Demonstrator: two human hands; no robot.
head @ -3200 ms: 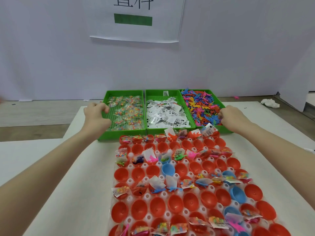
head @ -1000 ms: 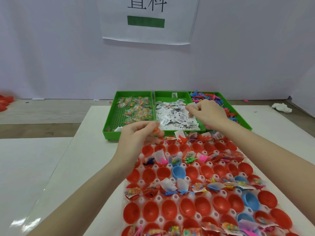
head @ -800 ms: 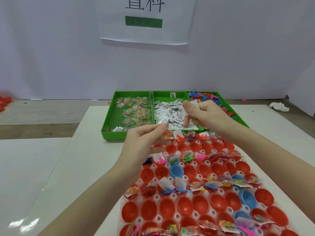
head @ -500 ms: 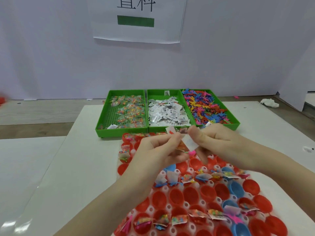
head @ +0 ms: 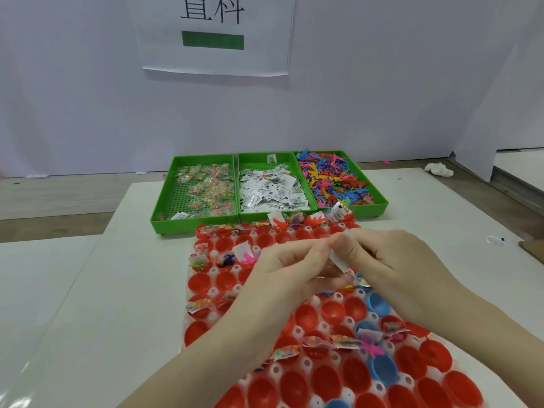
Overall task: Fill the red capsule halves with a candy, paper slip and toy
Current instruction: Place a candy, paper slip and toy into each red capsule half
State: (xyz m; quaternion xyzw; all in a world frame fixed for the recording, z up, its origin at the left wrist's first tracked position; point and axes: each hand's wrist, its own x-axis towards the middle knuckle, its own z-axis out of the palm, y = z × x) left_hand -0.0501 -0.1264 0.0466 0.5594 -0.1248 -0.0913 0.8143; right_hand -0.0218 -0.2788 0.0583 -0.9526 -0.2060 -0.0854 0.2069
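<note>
A white holder tray (head: 188, 315) carries rows of red capsule halves (head: 307, 318); some hold candy packets, slips and toys, and others have nothing in them. My left hand (head: 290, 267) and my right hand (head: 391, 265) meet above the tray's middle. Both pinch a white paper slip (head: 338, 260) between their fingertips. Something small sits under my left fingers, and I cannot make out what it is. Behind the tray stand three green bins: candy packets (head: 206, 187), paper slips (head: 270, 189) and coloured toys (head: 332, 178).
Several blue capsule halves (head: 382, 368) sit among the red ones at the right. A crumpled white scrap (head: 438, 168) lies far right on the floor. A loose slip (head: 496, 240) lies on the white table at the right. A wall with a paper sign (head: 215, 33) stands behind the bins.
My hands left the bins, came together over the capsule tray and drew nearer to me. The right hand brought a paper slip, which both hands now pinch.
</note>
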